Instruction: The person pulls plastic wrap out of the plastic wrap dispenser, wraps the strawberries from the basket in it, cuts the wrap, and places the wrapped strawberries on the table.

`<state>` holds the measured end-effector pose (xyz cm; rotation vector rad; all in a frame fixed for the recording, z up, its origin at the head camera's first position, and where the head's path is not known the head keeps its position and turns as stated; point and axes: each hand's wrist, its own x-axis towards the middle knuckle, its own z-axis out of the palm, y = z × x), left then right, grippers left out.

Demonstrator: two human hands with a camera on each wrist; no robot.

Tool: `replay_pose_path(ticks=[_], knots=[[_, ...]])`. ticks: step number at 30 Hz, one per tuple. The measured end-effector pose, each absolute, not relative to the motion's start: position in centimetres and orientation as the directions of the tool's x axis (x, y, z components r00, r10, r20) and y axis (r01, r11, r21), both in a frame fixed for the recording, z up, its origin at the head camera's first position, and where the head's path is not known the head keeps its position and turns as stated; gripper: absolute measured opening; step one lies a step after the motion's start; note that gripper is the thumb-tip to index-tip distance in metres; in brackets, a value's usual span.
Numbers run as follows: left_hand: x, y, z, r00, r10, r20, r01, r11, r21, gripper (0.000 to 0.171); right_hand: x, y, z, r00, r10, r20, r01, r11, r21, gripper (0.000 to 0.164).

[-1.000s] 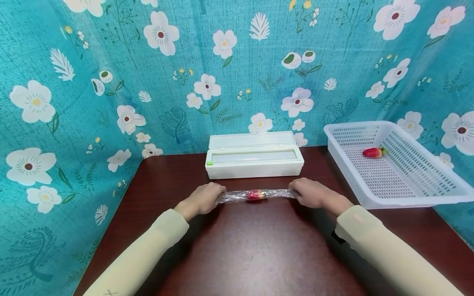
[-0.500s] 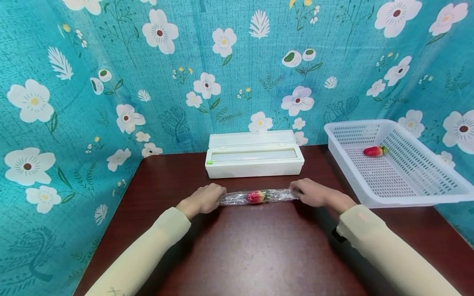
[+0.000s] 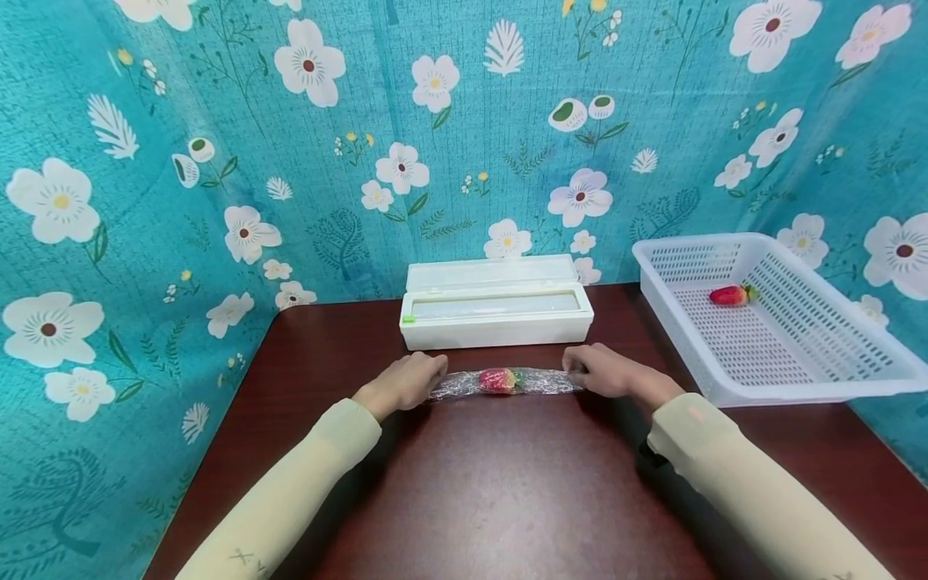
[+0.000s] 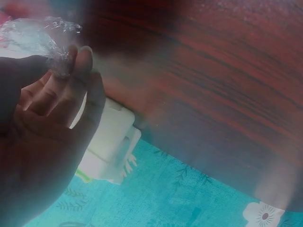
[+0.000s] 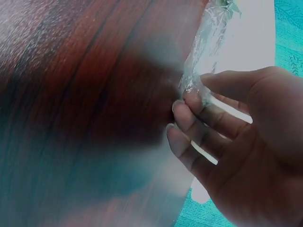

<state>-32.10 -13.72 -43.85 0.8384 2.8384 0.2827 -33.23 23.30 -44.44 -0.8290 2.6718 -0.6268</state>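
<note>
A red strawberry (image 3: pixel 497 380) lies wrapped in a strip of clear plastic wrap (image 3: pixel 545 381), close over the table between both hands. My left hand (image 3: pixel 410 380) pinches the wrap's left end, gathered between thumb and fingers in the left wrist view. At the opposite end, my right hand (image 3: pixel 600 370) pinches the twisted wrap (image 5: pixel 201 56) between thumb and index finger, its other fingers loosely bent. The strip runs nearly straight from hand to hand, with the strawberry near its middle.
Behind the hands stands a white wrap dispenser box (image 3: pixel 500 330), its lid raised and a green piece at its left end. At the right, a white plastic basket (image 3: pixel 681 342) holds another strawberry (image 3: pixel 731 296). A blue flowered cloth (image 3: pixel 464 201) hangs behind the dark wooden table (image 3: pixel 507 499).
Both hands have kept their pinch on the wrap ends. The strawberry and wrap have turned slightly between them and shifted a little, with the strawberry showing more fully than a second ago.
</note>
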Motion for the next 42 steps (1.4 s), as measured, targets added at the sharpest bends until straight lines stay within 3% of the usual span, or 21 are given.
replay_pose_path(ticks=[10, 17, 21, 27, 32, 37, 42], knots=[[-32.3, -14.2, -43.8, -0.828, 0.559, -0.053, 0.543, 0.821, 0.179, 0.018, -33.2, 22.5, -44.6, -0.855, -0.503, -0.126, -0.420, 0.814, -0.401, 0.002], [-31.0, -14.5, -42.6, -0.790, 0.610, -0.067, 0.602, 0.791, 0.103, 0.040, -31.7, 22.1, -43.2, -0.869, -0.490, -0.071, -0.463, 0.855, -0.235, 0.021], [-30.8, -14.4, -42.8, -0.756, 0.652, -0.051, 0.647, 0.758, 0.085, 0.037, -31.0, 21.5, -43.1, -0.837, -0.547, -0.018, -0.536, 0.826, -0.174, 0.025], [-31.1, -14.1, -43.4, -0.764, 0.645, -0.038, 0.636, 0.761, 0.132, 0.022, -30.6, 20.7, -43.4, -0.790, -0.611, -0.054, -0.594, 0.785, -0.176, 0.028], [-31.5, -13.8, -43.6, -0.758, 0.652, -0.029, 0.638, 0.750, 0.175, 0.004, -30.8, 20.8, -43.8, -0.780, -0.620, -0.086, -0.599, 0.779, -0.182, 0.018], [-31.5, -13.7, -43.4, -0.754, 0.656, -0.023, 0.640, 0.742, 0.197, 0.017, -31.1, 21.1, -44.0, -0.755, -0.652, -0.072, -0.631, 0.752, -0.192, 0.018], [-30.3, -13.9, -42.9, -0.725, 0.689, -0.019, 0.672, 0.713, 0.199, 0.014, -30.7, 21.8, -43.5, -0.731, -0.678, -0.080, -0.642, 0.723, -0.255, 0.019]])
